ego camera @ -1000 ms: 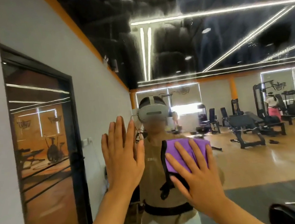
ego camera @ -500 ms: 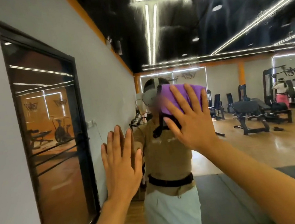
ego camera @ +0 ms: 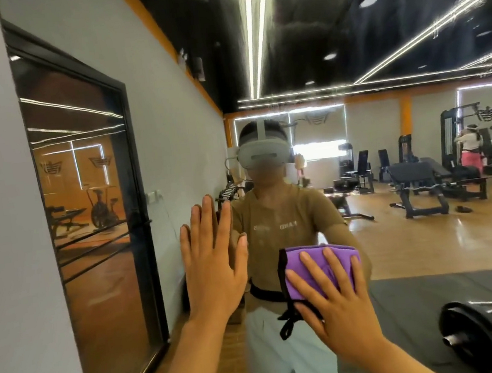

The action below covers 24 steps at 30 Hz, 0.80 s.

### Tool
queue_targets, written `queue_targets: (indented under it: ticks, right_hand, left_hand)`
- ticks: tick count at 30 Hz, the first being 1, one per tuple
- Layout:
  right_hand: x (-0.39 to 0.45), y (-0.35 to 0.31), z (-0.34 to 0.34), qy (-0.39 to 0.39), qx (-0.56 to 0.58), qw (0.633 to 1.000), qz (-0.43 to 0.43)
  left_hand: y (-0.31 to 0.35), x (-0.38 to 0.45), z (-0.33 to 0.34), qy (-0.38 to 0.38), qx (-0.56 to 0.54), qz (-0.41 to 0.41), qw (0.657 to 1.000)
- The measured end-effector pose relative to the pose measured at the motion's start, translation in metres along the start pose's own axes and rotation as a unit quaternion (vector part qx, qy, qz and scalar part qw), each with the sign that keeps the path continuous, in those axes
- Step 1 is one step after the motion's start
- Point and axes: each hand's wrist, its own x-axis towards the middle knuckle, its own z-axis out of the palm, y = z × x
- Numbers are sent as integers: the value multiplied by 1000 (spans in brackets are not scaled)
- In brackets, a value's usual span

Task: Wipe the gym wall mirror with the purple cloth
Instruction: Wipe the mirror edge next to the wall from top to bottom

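The wall mirror [ego camera: 398,245] fills the view ahead and reflects the gym and a person in a headset. My right hand [ego camera: 334,302] presses the folded purple cloth [ego camera: 315,266], edged in black, flat against the glass at lower centre, fingers spread and straight. A black loop hangs down from the cloth. My left hand [ego camera: 213,260] lies flat on the mirror to the left of the cloth, fingers straight and pointing up, holding nothing.
A grey wall [ego camera: 3,244] with a black-framed glass panel [ego camera: 87,204] runs along the left. A barbell with a black weight plate [ego camera: 470,335] shows at lower right. Benches and machines appear in the reflection.
My right hand has slid the purple cloth down the glass from head height to waist height. My left hand stays flat on the mirror in about the same place.
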Motion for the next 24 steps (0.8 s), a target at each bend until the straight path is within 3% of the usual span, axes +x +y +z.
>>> queue_targets:
  ticks: [5,10,13,17,24]
  right_hand:
    - [57,19,-17,36,23,999,-3]
    - [177,50,-48,105,27,993,44]
    - [207,51,-55,137,25,987,84]
    - [151,17,-35,123,27,988,85]
    - [-3,-43,11,-15,-35,998,-57]
  left_hand:
    - [-8,-1,-1,-6,-14,16,1000]
    - [-12,-1,-2,3,-25,29,999]
    - [-18,-2,-4,29,-53,17,998]
    - [-30,-7,-5,39,-47,-1,998]
    - [-46,-16,-9,-12,-42,31,999]
